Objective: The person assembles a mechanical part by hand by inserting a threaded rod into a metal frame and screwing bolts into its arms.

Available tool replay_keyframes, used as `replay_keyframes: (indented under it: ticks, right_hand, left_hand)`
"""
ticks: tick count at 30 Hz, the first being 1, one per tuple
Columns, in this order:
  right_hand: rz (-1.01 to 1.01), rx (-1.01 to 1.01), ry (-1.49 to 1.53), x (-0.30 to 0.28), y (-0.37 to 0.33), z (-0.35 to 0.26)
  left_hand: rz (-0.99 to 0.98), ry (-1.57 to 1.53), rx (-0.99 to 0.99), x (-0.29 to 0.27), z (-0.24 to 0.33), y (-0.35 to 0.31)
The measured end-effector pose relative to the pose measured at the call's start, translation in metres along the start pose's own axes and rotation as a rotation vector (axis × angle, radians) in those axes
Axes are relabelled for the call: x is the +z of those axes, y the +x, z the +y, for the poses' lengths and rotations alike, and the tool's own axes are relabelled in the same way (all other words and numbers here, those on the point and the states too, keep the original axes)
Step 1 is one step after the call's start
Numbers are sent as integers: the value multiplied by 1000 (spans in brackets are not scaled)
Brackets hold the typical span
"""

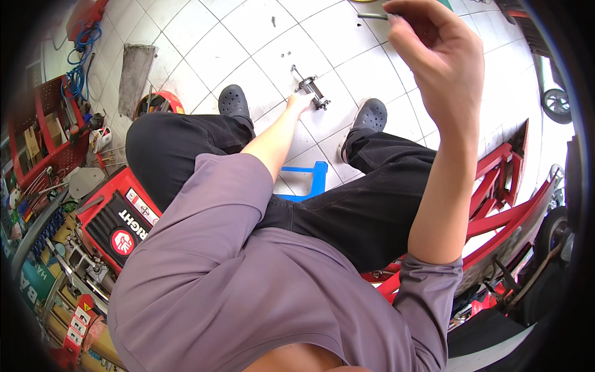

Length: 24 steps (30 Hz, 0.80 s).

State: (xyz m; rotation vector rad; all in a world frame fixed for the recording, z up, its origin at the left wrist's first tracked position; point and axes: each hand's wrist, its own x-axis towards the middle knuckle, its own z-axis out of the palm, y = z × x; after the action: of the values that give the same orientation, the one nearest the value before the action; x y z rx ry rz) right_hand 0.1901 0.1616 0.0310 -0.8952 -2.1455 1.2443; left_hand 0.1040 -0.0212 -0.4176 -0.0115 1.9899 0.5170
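Between my feet, a small dark metal assembly (315, 93) rests on the tiled floor. It has end pieces, a cylindrical middle and a thin rod sticking out at its far side; its exact kind I cannot make out. My left hand (300, 103) reaches down and grips its near left side, the fingers partly hidden. My right hand (443, 56) is raised at the upper right, apart from the assembly. Pinched between its thumb and fingers is a thin grey metal rod (372, 16), pointing left; the far end of the grip is hidden.
Small loose parts (286, 54) and a dark bolt-like piece (273, 22) lie on the floor. A blue plastic stool edge (319, 180) shows between my legs. Left stand a red toolbox (118, 217), an orange-red container (166, 99) and crowded tools. Red metal frames (502, 173) flank my right.
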Motion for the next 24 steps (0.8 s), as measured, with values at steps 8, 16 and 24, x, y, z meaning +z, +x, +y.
replay_keyframes:
  ticks: [8,16,24]
  right_hand:
    - [-25,0,-218,0,11,16]
    - [-90,-47,-256,4,11,24]
    - [-33,-122,-265,3,12,28]
  left_hand:
    - [217,-254,32,32,17,10]
    - [259,-143,511,4,47,-54]
    - [188,-177,788,-49,125,-97]
